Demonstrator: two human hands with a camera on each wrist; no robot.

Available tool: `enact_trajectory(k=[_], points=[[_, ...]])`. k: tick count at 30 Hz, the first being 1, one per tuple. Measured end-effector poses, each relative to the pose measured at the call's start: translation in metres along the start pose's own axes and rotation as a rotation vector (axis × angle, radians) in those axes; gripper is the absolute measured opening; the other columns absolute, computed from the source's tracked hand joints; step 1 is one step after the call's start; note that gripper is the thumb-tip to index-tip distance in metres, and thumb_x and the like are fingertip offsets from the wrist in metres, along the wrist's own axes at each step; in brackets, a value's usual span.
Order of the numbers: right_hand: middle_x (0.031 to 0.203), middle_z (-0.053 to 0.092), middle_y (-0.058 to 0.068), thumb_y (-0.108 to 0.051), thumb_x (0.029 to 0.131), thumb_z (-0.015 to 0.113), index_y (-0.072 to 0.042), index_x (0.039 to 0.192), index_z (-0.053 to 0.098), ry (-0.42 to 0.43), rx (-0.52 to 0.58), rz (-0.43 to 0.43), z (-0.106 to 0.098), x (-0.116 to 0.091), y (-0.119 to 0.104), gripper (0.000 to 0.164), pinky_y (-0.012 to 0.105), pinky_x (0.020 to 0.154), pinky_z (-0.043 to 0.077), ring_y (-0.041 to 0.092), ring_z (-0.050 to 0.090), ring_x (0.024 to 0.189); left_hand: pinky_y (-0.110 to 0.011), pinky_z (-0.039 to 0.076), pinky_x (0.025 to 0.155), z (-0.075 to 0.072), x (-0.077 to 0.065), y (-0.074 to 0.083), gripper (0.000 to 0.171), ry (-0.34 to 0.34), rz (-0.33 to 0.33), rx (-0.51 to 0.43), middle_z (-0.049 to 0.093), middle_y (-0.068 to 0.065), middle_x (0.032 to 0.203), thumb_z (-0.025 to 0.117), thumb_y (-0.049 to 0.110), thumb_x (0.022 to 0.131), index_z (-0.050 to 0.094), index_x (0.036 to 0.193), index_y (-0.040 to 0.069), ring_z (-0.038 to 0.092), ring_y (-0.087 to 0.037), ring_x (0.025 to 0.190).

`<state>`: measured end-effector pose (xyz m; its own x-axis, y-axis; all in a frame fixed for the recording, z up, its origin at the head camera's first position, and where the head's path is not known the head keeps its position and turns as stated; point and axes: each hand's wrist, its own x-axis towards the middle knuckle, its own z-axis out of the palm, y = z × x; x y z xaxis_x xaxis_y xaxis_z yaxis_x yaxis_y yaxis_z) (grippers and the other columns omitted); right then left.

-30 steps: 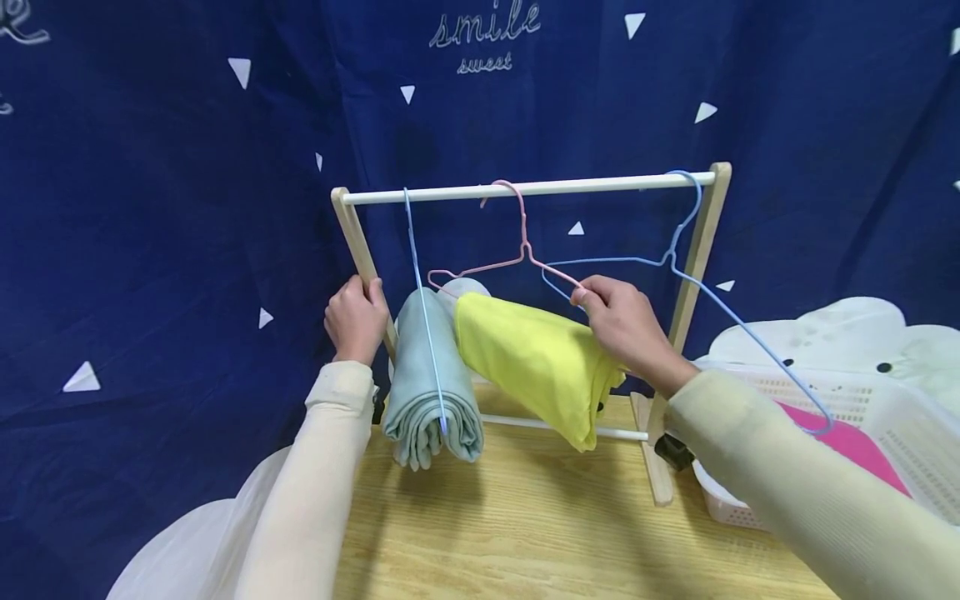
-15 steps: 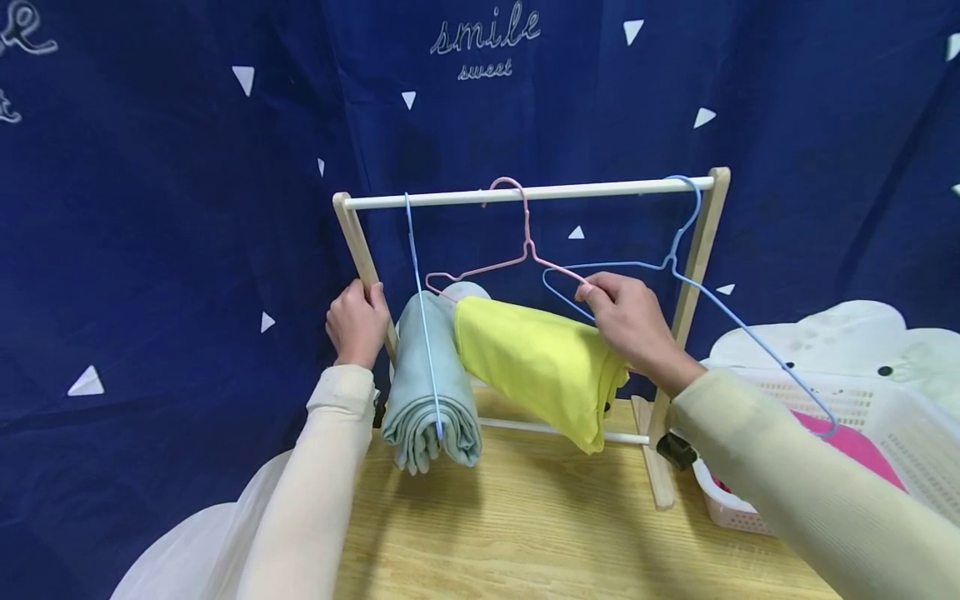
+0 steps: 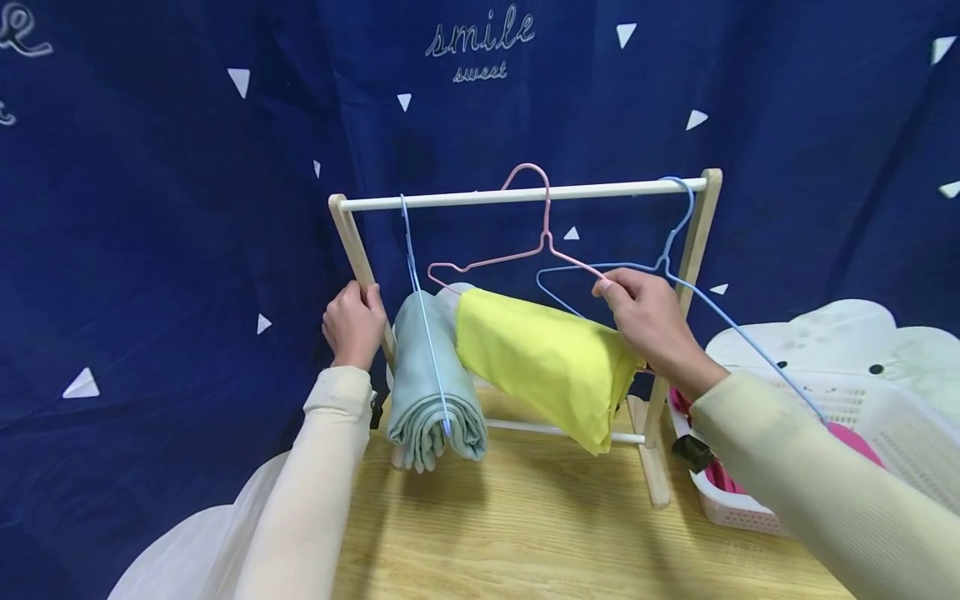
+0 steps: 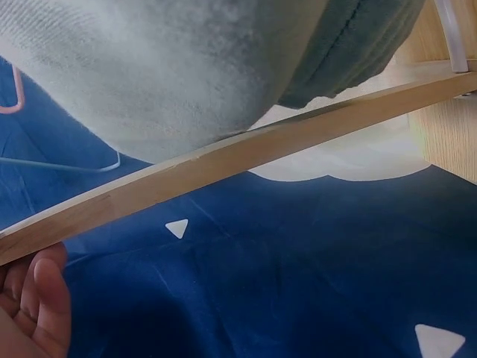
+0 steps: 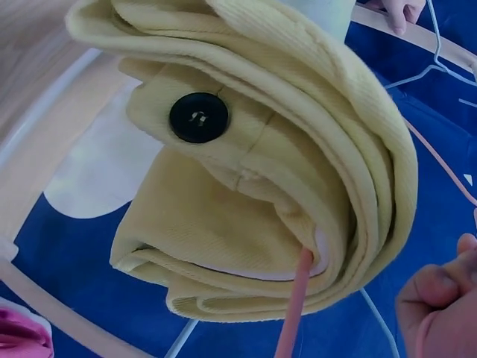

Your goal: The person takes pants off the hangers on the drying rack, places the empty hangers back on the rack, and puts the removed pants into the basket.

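Observation:
A wooden rack [image 3: 701, 242] with a white top rod [image 3: 465, 197] stands on the table. My left hand [image 3: 352, 321] grips its left post [image 4: 246, 149]; the fingertips [image 4: 41, 298] show in the left wrist view. My right hand [image 3: 609, 289] pinches the right shoulder of a pink hanger [image 3: 543, 237]. That hanger carries a folded yellow cloth [image 3: 547, 362] with a black button [image 5: 198, 117]. Its hook rises above the rod. A grey-green cloth [image 3: 431, 383] hangs on a blue hanger [image 3: 408, 250] at the left.
An empty blue hanger [image 3: 678, 225] hangs at the rod's right end, its wire crossing my right arm. A white basket [image 3: 885, 417] with pink cloth [image 3: 716, 475] stands right of the rack. A dark blue curtain [image 3: 150, 208] closes the back. The wooden tabletop [image 3: 525, 525] lies in front.
My right hand has moved right and slightly up with the pink hanger. Its hook has slid right along the rod and risen above it. The left hand stays on the post.

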<state>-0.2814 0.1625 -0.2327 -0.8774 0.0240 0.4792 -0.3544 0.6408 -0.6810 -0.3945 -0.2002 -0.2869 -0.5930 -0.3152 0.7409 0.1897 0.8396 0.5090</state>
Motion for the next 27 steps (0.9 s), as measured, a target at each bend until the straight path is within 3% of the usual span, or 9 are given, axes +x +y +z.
enact_trajectory(k=[13, 19, 24, 27], points=[[0.095, 0.056, 0.010, -0.029, 0.105, 0.043, -0.006, 0.112, 0.069, 0.053, 0.010, 0.029, -0.020, -0.018, 0.009, 0.035, 0.029, 0.061, 0.037, 0.020, 0.041, 0.076, -0.056, 0.049, 0.069, 0.001, -0.001, -0.001, 0.037, -0.006, -0.020, -0.004, 0.068, -0.023, 0.089, 0.054, 0.033, 0.100, 0.065, 0.092, -0.001, 0.066, -0.046, 0.084], [0.088, 0.048, 0.008, -0.030, 0.105, 0.043, -0.005, 0.114, 0.068, 0.042, 0.035, 0.047, -0.026, -0.025, 0.009, 0.036, 0.029, 0.058, 0.034, 0.020, 0.040, 0.078, -0.056, 0.049, 0.069, 0.000, 0.000, 0.000, 0.037, -0.015, -0.020, -0.008, 0.068, -0.023, 0.090, 0.053, 0.033, 0.100, 0.065, 0.093, -0.001, 0.066, -0.046, 0.084], [0.091, 0.051, 0.009, -0.030, 0.106, 0.043, -0.005, 0.114, 0.068, 0.007, 0.013, 0.062, -0.028, -0.032, 0.009, 0.036, 0.029, 0.063, 0.036, 0.019, 0.041, 0.083, -0.055, 0.050, 0.070, -0.001, 0.000, 0.001, 0.038, -0.033, -0.040, -0.010, 0.069, -0.023, 0.091, 0.052, 0.034, 0.101, 0.065, 0.096, -0.001, 0.066, -0.045, 0.084], [0.088, 0.051, 0.007, -0.031, 0.105, 0.043, -0.006, 0.113, 0.068, -0.001, -0.010, 0.062, -0.030, -0.038, 0.012, 0.036, 0.029, 0.063, 0.036, 0.016, 0.042, 0.076, -0.054, 0.050, 0.070, -0.001, 0.000, 0.001, 0.037, -0.039, -0.043, -0.009, 0.069, -0.023, 0.092, 0.053, 0.034, 0.101, 0.065, 0.097, -0.001, 0.067, -0.044, 0.084]])
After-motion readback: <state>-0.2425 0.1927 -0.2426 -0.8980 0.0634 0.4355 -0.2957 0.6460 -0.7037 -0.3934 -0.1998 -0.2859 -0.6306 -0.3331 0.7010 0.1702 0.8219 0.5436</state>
